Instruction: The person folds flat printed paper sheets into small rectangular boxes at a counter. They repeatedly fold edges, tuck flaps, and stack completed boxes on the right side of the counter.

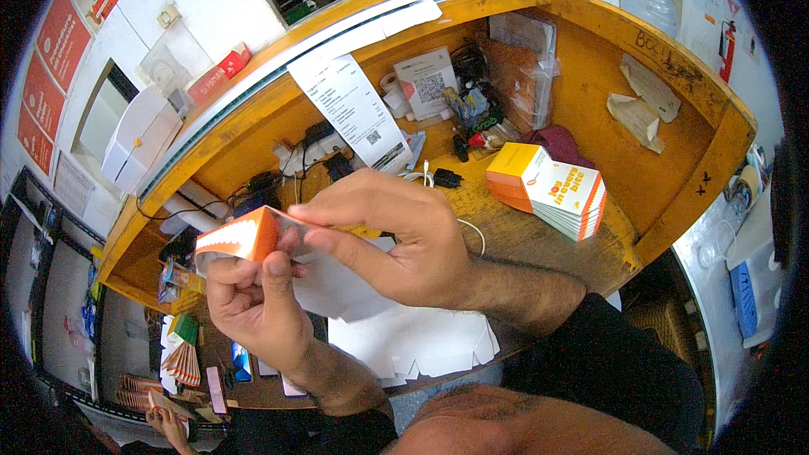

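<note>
A small orange and white carton [240, 238] is held up above the desk, its right end towards my right hand. My left hand [261, 307] grips it from below, fingers and thumb closed round its lower side. My right hand [413, 244] pinches a thin flap at that end between thumb and forefinger. White flat card sheets [421, 341] with notched edges lie beneath my hands. To the right, a stack of flattened yellow, white and orange cartons [548, 190] rests on the desk.
A yellow wooden counter wall [674, 118] curves round the desk. A long printed slip [354, 114] hangs from its shelf; cables and a black plug [447, 178] lie below. At lower left, another person's hand [173, 430] holds a carton near more cartons [181, 362].
</note>
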`<move>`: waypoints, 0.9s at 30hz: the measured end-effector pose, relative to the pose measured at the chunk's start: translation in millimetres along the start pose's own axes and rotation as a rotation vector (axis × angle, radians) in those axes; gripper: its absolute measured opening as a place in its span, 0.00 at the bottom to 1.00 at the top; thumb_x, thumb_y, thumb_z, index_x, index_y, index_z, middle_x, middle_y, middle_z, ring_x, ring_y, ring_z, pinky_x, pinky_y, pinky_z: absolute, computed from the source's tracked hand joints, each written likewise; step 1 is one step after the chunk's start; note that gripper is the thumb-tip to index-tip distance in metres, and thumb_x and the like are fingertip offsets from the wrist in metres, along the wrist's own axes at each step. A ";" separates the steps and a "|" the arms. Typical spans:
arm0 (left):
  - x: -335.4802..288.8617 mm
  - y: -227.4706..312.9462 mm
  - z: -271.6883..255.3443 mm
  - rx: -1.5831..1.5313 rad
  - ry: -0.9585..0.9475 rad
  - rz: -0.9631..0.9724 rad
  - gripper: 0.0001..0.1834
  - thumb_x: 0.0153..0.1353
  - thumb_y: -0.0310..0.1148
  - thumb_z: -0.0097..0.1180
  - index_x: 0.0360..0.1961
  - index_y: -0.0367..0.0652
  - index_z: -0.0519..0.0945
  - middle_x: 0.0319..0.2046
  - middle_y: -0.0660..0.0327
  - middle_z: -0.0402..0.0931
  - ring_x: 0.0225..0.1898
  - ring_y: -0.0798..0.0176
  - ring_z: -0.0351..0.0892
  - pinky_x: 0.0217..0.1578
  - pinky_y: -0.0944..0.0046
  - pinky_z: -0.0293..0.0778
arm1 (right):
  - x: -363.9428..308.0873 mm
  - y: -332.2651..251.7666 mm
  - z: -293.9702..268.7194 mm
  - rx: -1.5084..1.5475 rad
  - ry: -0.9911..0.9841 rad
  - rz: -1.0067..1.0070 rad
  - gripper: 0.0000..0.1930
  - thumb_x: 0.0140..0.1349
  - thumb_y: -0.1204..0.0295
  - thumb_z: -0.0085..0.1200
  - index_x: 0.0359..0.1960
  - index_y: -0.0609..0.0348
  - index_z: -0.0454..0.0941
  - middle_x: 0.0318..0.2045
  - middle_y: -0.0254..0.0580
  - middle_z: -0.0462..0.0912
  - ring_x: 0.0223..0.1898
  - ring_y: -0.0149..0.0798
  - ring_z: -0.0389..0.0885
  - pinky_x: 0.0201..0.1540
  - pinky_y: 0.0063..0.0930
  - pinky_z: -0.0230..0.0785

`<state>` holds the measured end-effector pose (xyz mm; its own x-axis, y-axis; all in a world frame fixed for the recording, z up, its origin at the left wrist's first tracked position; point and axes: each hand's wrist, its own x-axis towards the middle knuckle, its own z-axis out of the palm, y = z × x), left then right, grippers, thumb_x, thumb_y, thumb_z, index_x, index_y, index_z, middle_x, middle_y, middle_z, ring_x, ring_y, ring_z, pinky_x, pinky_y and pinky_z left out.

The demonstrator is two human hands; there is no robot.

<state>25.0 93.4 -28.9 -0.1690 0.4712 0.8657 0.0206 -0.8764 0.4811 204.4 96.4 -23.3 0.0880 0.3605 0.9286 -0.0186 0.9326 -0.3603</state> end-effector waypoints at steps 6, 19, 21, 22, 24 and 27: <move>0.8 4.2 1.5 -0.043 -0.011 -0.112 0.15 0.68 0.22 0.74 0.41 0.41 0.75 0.43 0.42 0.90 0.42 0.57 0.95 0.32 0.65 0.89 | 0.0 9.2 -3.6 -0.026 0.001 -0.024 0.11 0.69 0.78 0.70 0.52 0.63 0.90 0.45 0.48 0.91 0.45 0.44 0.90 0.50 0.36 0.81; 1.0 5.6 6.1 0.065 -0.018 -0.210 0.11 0.69 0.26 0.74 0.44 0.40 0.81 0.35 0.59 0.88 0.26 0.75 0.78 0.26 0.74 0.71 | -2.3 10.7 2.2 0.028 -0.001 0.059 0.07 0.67 0.79 0.72 0.45 0.64 0.91 0.44 0.49 0.90 0.49 0.43 0.89 0.53 0.36 0.80; 0.3 6.0 6.4 0.116 -0.024 -0.221 0.11 0.71 0.30 0.73 0.45 0.41 0.80 0.35 0.62 0.85 0.27 0.75 0.76 0.25 0.73 0.69 | -3.0 11.4 3.3 0.045 -0.001 0.063 0.07 0.67 0.79 0.72 0.45 0.65 0.91 0.45 0.50 0.90 0.49 0.43 0.89 0.54 0.36 0.80; 0.6 5.8 5.6 0.101 -0.034 -0.233 0.12 0.71 0.30 0.74 0.46 0.41 0.80 0.35 0.62 0.85 0.27 0.75 0.76 0.25 0.73 0.70 | -3.4 10.9 3.6 0.045 -0.003 0.072 0.07 0.67 0.78 0.72 0.45 0.65 0.91 0.45 0.50 0.90 0.49 0.43 0.89 0.54 0.36 0.80; 2.4 5.5 2.4 0.071 -0.053 -0.256 0.14 0.70 0.32 0.75 0.47 0.40 0.81 0.36 0.61 0.85 0.27 0.75 0.76 0.26 0.73 0.70 | -4.0 8.9 4.2 0.046 -0.007 0.090 0.06 0.68 0.78 0.71 0.45 0.65 0.91 0.46 0.50 0.90 0.49 0.43 0.89 0.54 0.36 0.80; 4.2 3.2 -3.7 0.038 -0.084 -0.287 0.15 0.70 0.35 0.76 0.47 0.40 0.81 0.36 0.61 0.86 0.26 0.75 0.77 0.26 0.73 0.71 | -2.7 7.8 2.3 0.058 -0.034 0.085 0.06 0.69 0.77 0.71 0.44 0.65 0.91 0.46 0.49 0.90 0.50 0.42 0.89 0.55 0.36 0.80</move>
<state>20.7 92.1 -24.3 -0.0910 0.7073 0.7011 0.0207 -0.7025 0.7114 201.6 102.7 -28.4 0.0499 0.4378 0.8977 -0.0827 0.8975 -0.4331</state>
